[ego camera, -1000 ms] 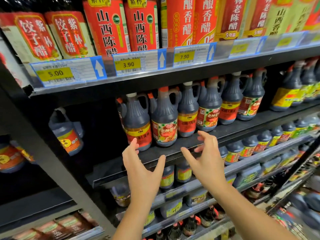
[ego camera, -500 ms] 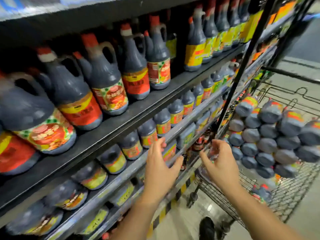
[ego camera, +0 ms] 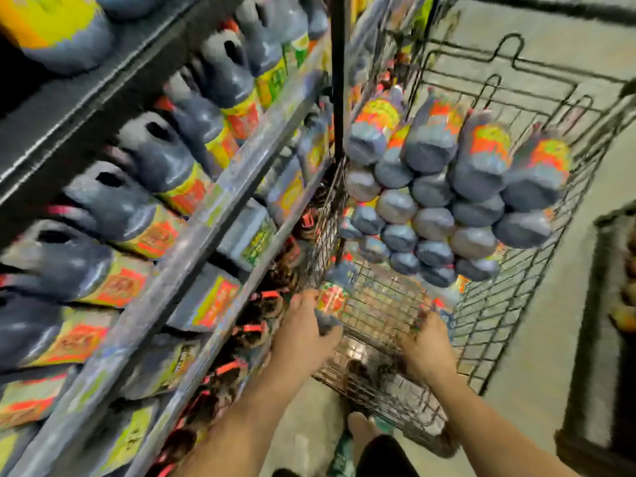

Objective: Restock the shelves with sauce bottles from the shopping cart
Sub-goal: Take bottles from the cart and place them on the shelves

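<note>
shelves (ego camera: 192, 215) are seen at left, stocked with dark jugs | shopping cart (ego camera: 516, 304) is parked beside them, sauce bottles (ego camera: 444, 187) piled inside | left hand (ego camera: 303, 333) is curled round one bottle (ego camera: 332, 299) at the cart's near corner | right hand (ego camera: 428, 342) is blurred, grip cannot be told

Your forearms are bare from the frame edge up — no sleeves, watch or bands show. Your left hand (ego camera: 303, 333) and right hand (ego camera: 425, 342) wear no gloves or rings, as far as the blur allows. Below your hands, a dark garment (ego camera: 385, 456) — shorts or trousers, too smeared to tell.
</note>
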`<state>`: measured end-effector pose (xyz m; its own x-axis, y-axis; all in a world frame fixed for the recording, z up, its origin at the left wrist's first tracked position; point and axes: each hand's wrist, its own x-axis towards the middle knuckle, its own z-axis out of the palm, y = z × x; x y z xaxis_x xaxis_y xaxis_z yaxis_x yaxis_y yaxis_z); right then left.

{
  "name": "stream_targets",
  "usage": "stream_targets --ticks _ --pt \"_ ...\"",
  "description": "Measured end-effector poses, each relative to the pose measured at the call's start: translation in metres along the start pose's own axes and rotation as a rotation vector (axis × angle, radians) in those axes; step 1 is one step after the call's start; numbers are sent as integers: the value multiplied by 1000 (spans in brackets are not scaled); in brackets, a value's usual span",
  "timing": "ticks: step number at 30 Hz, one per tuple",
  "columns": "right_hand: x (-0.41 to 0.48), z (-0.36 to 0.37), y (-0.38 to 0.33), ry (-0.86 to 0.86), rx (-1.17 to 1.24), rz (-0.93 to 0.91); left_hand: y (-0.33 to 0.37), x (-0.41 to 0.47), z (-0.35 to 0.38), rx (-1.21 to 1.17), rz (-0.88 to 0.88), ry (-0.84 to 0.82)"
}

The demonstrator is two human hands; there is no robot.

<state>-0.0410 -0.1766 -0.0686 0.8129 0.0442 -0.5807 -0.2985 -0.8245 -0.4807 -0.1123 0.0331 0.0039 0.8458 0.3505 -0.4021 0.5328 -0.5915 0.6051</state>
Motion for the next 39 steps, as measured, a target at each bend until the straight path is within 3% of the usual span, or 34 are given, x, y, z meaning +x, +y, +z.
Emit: stream_targets --ticks 12,16,24,32,39 --pt "74 35 61 -114 -104 403 -12 88 84 176 -225 -182" --pt "85 47 72 -49 -52 506 -29 110 106 230 -265 -179" --pt "93 73 82 30 -222 504 -68 145 154 305 -341 -108" --pt "110 92 81 -9 -2 566 -89 165 178 634 -257 -6" --pt "123 98 82 20 92 613 -87 177 193 435 -408 -89"
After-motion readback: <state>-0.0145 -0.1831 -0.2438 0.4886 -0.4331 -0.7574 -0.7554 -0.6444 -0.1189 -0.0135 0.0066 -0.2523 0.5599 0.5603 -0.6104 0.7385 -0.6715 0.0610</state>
